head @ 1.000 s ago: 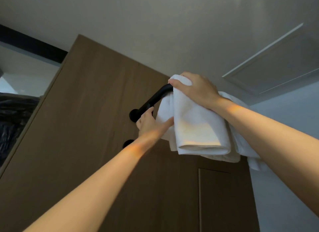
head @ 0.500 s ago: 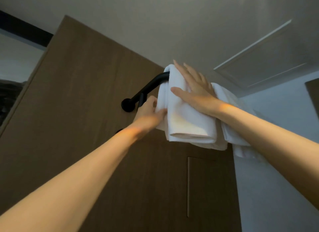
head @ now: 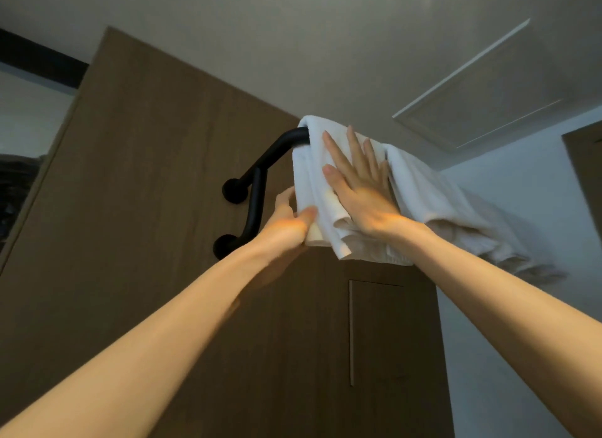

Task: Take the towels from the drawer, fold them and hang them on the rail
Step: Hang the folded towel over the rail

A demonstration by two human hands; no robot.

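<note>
Wooden wall (head: pixel 146 193); towel (head: pixel 311 167) under hands (head: pixel 288 220) (head: pixel 358 190)

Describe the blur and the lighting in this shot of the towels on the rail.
Head view: dim room light, with a warm orange patch on the left hand and on the right hand. Head view: the left hand and the hanging end of the far towel look smeared; the right hand, near towel and rail are fairly sharp.

Two folded white towels (head: pixel 312 183) hang side by side over the black rail (head: pixel 277 150).
</note>
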